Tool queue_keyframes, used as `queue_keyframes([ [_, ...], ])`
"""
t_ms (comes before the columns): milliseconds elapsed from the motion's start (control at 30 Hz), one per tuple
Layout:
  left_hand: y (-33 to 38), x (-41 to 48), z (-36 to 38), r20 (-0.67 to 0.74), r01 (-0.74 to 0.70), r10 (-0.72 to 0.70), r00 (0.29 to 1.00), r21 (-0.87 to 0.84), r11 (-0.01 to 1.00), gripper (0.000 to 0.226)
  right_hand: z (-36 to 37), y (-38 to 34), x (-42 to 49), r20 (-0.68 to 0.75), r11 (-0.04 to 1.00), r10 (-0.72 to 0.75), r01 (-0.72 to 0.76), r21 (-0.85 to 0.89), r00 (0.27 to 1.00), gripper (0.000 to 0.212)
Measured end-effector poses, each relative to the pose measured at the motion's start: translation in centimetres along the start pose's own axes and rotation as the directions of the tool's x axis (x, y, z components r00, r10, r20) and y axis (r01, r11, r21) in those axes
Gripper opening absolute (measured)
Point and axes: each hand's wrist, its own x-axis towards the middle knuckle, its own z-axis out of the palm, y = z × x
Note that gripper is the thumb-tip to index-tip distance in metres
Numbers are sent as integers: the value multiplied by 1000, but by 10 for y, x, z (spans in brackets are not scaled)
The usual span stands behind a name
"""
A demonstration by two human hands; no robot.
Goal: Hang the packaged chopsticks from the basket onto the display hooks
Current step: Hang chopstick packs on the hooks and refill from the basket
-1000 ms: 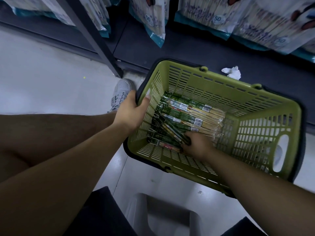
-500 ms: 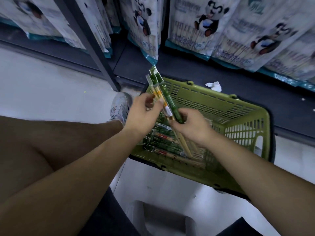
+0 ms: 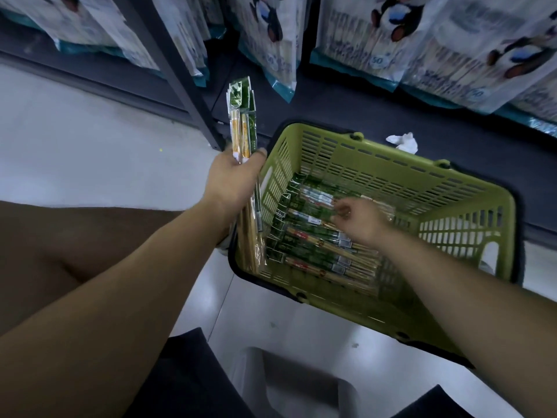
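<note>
Nearest the camera, at the lower edge, a grey stool (image 3: 301, 387) is seen between the knees. Just beyond it, a bundle of packaged chopsticks (image 3: 241, 122) is clamped in the left hand (image 3: 233, 182). It is held upright with the green header ends uppermost, probably so that the hanging ends are kept together and ready for a hook. The bundle's lower ends overlap the left corner of the green basket (image 3: 391, 176), which is set on the floor against the shelf base, within easy reach.

Inside the basket, the right hand (image 3: 358, 218) is lowered onto the loose packs (image 3: 313, 251) lying flat on the bottom. Its fingers are curled against one, but whether it is pinched cannot be told. The hands are well apart. Farther off, a crumpled paper (image 3: 404, 141) lies on the dark base, and panda bags (image 3: 376, 40) are hung above; no free hook is shown.

Half a second ago the bundle was held by both hands together above the basket. It has since been left to the left hand alone and shifted leftward, while the right hand has been sent back down for more.
</note>
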Motion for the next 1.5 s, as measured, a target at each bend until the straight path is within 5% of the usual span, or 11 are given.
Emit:
queue_keyframes([
  [167, -6, 6, 2, -7, 17, -17, 1000, -16, 1000, 37, 19, 31, 36, 46, 960, 52, -37, -277, 998, 70],
  [433, -7, 8, 12, -12, -72, 73, 997, 71, 995, 60, 32, 28, 50, 33, 905, 35, -18, -426, 999, 67],
  [633, -7, 9, 13, -53, -79, 89, 995, 166, 983, 39, 34, 25, 50, -1, 901, 27, -25, -432, 1000, 56],
  [800, -8, 10, 12, -52, -98, 109, 993, 178, 979, 43, 32, 25, 48, -9, 894, 7, -10, -449, 1000, 50],
  [933, -11, 11, 12, -54, -98, 110, 993, 190, 977, 52, 32, 30, 45, -21, 904, -17, 6, -426, 1000, 66],
  [1033, -12, 12, 11, -45, -128, 140, 989, 201, 971, 45, 30, 31, 44, 41, 900, -4, 21, -436, 999, 52],
  [1233, -8, 12, 13, -11, -106, 110, 994, 204, 973, 33, -5, 15, 26, -51, 975, -39, 26, -222, 998, 19],
  [1400, -2, 6, 21, 43, -139, 133, 990, 255, 957, 37, -50, -24, -13, -200, 981, -139, 163, 107, 970, 36],
  [1500, 1, -3, 30, 109, -134, 114, 987, 192, 972, 36, -68, -57, -39, -249, 925, -155, 229, 303, 956, 18],
])
